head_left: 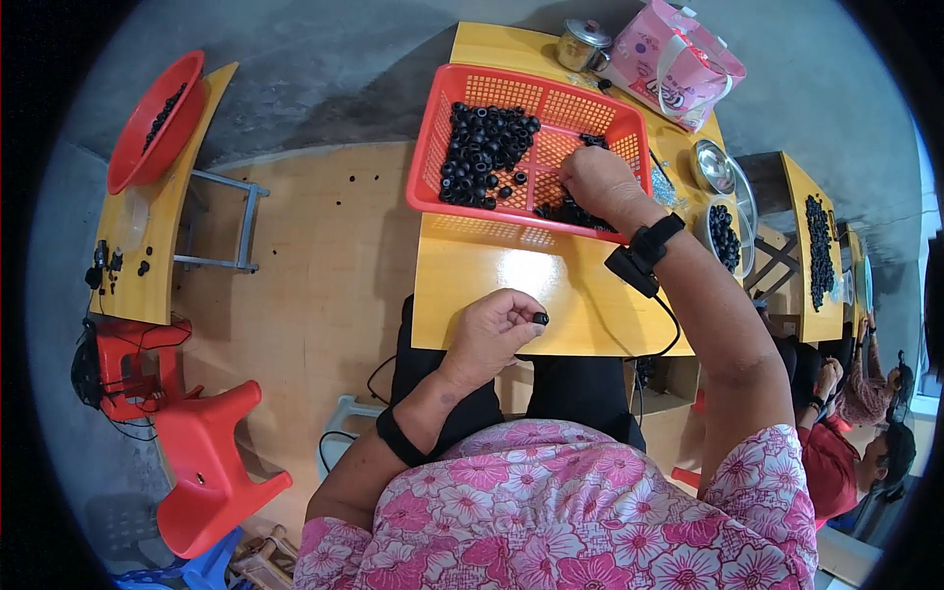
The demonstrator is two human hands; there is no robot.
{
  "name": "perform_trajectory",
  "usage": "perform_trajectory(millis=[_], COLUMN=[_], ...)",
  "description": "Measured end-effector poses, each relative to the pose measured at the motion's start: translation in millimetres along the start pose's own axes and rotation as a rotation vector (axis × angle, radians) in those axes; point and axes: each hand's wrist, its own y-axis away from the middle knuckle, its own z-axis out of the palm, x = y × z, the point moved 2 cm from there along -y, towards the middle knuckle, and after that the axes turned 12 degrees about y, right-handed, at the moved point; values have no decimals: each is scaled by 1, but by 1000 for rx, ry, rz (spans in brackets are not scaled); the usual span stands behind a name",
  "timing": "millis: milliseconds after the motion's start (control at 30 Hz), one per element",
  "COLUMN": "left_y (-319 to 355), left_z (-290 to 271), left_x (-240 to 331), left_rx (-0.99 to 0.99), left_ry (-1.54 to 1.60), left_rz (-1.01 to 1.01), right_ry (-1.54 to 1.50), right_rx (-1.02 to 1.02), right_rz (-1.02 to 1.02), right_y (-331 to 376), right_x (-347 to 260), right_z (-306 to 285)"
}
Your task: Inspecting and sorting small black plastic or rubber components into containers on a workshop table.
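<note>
My left hand (489, 336) is above the front edge of the yellow table (462, 270), its thumb and fingertips closed on a small round black part (540, 319). Farther off, my right hand (602, 183) reaches into the right side of a red plastic basket (429, 147). Its fingers are curled down over a pile of small black parts (570, 211); whatever lies between the fingertips is hidden. A larger heap of ring-like black parts (482, 147) fills the basket's left side. A black strap with a small box (644, 256) is on my right wrist.
Right of the basket stand a bowl of black parts (725, 236), a metal bowl (712, 165), a lidded metal mug (583, 45) and a pink bag (672, 64). A red basin (157, 128) and red chairs (211, 457) are at left. People (846, 457) sit at right.
</note>
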Motion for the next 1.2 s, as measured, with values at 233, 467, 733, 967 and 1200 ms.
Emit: perform_trajectory(millis=[233,467,733,967,1200], left_y=[-2,-1,-1,-3,3], left_z=[-1,2,1,3,2], left_x=[1,0,1,2,-5], left_rx=[10,60,73,71,75], left_ry=[-14,-46,-89,-191,-223], left_rz=[5,44,49,96,135], right_ry=[94,102,141,69,-772], right_rx=[-69,-21,-34,18,212], right_rz=[-23,-48,-13,-43,101], right_y=[-2,-5,1,2,55], right_x=[-12,-8,-21,-9,1], right_z=[-9,-1,-11,-10,-49])
